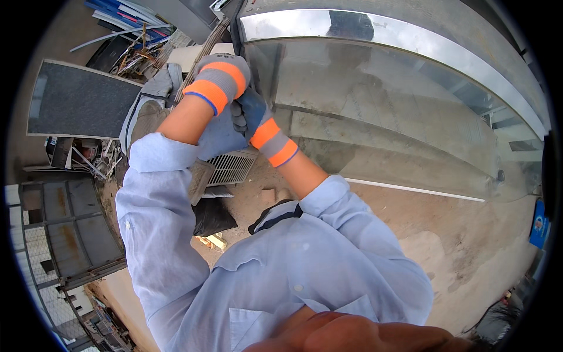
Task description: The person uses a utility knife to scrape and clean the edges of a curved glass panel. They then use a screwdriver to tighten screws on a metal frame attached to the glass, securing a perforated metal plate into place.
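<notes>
Both my hands wear grey knit work gloves with orange-banded cuffs, and they meet at the upper left, beside the left end of a large glass panel. My left hand is in front with its back toward me; its fingers are hidden. Just below and to its right, my right hand shows a dark blue palm side and curled grey fingers; whatever lies inside them cannot be made out. A light blue-grey flat piece is directly under the hands. Close to my left hand runs a bundle of thin strips.
A white slatted crate and a black bag stand below the hands. Left are a dark framed panel, scrap wood and blue strips. A rusty metal gate stands farther left. A bright metal rail edges the glass.
</notes>
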A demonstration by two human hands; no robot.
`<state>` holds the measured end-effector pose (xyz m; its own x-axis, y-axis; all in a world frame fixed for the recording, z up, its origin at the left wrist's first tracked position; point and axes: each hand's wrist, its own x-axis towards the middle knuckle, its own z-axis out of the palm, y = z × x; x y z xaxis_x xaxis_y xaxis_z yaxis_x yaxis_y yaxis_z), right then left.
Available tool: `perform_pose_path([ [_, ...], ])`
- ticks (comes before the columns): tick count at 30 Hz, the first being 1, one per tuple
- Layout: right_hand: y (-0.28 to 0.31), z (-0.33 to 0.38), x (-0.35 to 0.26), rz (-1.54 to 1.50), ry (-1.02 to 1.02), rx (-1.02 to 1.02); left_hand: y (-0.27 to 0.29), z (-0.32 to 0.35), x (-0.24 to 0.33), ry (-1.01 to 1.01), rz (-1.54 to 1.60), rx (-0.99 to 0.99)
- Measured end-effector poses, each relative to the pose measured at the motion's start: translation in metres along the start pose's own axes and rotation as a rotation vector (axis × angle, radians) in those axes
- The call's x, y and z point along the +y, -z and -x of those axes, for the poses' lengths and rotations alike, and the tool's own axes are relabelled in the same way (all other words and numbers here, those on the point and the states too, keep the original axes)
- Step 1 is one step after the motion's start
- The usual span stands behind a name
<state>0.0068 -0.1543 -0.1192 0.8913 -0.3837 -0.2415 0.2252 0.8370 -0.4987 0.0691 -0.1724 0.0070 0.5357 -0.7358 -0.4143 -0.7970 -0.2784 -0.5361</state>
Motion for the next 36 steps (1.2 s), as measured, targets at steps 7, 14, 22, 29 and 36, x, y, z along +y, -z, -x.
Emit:
perform_pose_path([
  [7,-0.008,0.012,0.009,-0.092,-0.009,0.007,-0.004,0.007,0.005,0.062,-0.019,-0.073],
  [14,0.014,0.007,0.004,-0.044,0.090,0.019,0.000,0.004,0.019,-0.018,-0.053,-0.029],
  [22,0.024,0.040,0.036,-0.034,-0.020,-0.028,-0.042,0.028,0.028,-0.010,0.044,-0.038],
  [29,0.031,0.042,0.048,-0.036,-0.026,0.023,-0.046,0.030,0.040,0.010,0.083,-0.095],
  [36,0.041,0.058,0.068,-0.033,-0.046,0.073,-0.059,0.046,0.049,-0.041,0.112,-0.108],
])
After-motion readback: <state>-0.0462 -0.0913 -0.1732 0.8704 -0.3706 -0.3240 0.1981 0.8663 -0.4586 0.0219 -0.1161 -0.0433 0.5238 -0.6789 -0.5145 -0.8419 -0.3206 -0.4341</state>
